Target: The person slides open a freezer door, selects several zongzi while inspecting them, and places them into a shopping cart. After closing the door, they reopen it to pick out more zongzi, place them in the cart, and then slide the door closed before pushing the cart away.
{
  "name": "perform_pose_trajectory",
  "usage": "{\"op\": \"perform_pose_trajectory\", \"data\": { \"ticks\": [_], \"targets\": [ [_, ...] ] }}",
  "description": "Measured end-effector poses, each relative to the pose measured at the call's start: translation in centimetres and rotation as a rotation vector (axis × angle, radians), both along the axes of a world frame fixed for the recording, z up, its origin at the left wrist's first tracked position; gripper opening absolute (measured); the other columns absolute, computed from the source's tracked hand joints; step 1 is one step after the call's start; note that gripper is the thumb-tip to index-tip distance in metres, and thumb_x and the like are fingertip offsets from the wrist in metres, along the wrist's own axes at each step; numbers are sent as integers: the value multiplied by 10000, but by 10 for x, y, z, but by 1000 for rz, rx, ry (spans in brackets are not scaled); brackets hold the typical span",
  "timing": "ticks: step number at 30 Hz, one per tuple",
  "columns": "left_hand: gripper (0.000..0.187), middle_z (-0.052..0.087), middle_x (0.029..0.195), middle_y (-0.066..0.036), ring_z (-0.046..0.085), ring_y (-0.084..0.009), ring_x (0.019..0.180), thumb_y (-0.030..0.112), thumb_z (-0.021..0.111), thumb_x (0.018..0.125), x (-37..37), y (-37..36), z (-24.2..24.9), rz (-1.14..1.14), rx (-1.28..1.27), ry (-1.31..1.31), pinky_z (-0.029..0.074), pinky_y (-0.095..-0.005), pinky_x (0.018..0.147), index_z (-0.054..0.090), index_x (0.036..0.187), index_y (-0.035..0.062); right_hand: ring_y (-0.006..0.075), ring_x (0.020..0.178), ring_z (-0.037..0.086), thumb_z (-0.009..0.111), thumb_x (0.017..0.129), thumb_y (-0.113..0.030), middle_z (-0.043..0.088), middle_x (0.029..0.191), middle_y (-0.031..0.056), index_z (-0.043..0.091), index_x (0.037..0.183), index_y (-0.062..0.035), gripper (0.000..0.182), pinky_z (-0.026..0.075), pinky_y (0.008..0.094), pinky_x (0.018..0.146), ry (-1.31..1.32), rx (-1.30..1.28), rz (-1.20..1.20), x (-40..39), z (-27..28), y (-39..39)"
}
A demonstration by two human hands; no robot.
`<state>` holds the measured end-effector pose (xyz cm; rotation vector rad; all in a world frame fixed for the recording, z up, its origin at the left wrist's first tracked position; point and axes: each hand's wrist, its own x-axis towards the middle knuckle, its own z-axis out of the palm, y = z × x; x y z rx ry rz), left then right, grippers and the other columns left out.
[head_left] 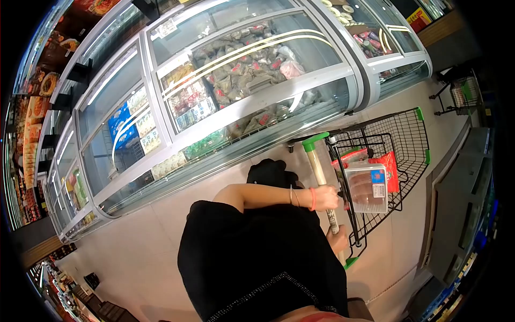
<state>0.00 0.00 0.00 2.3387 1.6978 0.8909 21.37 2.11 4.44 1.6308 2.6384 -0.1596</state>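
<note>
My left hand (325, 198), with bands on its wrist, is wrapped round the handle (317, 167) of a shopping cart. Lower on the same bar, my right hand (338, 240) is closed on it, partly hidden by my black top. Beyond the handle is the black wire cart (405, 131) with green corner pieces. It carries a clear plastic box (366, 190) with brown contents and a blue-and-white label. Behind this box lies a red packet (390, 170), and another red package (351, 157) is partly covered near the handle.
Glass-topped freezers (257, 99) holding bagged and boxed goods run along the left side and ahead. Another cart (464, 92) stands farther off at upper right. A grey cabinet (456, 209) borders the right. Tiled floor (155, 236) lies around me.
</note>
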Motion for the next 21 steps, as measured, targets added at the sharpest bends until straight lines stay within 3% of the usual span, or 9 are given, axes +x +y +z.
{"op": "perform_pose_trajectory", "data": {
  "ticks": [9, 13, 16, 21],
  "targets": [
    [149, 610, 601, -63, 638, -261, 674, 143, 668, 504, 1, 6, 1, 42, -123, 25, 502, -335, 671, 582, 605, 74, 385, 585, 569, 697, 733, -291, 582, 635, 141, 533, 734, -100, 252, 427, 479, 512, -31, -133, 24, 0, 2, 14],
    [138, 625, 630, -64, 640, -259, 695, 144, 676, 504, 3, 11, 6, 29, -154, 41, 507, -334, 685, 597, 602, 87, 388, 605, 572, 694, 762, -319, 580, 644, 159, 540, 783, -60, 302, 432, 461, 547, -4, -299, 21, 7, 0, 28],
    [132, 629, 640, -60, 640, -257, 693, 146, 677, 510, 4, 15, 7, 26, -126, 32, 510, -338, 674, 597, 600, 91, 384, 606, 567, 693, 782, -286, 574, 655, 178, 528, 801, -21, 313, 428, 447, 558, -36, -501, 89, -7, 28, 40],
    [136, 632, 650, -63, 639, -263, 694, 156, 675, 532, 15, 21, 3, 83, -79, 25, 511, -350, 665, 596, 615, 83, 384, 582, 552, 708, 778, -235, 555, 639, 188, 501, 798, 9, 321, 422, 441, 546, -24, -556, 313, -8, 26, 64]
  ]
}}
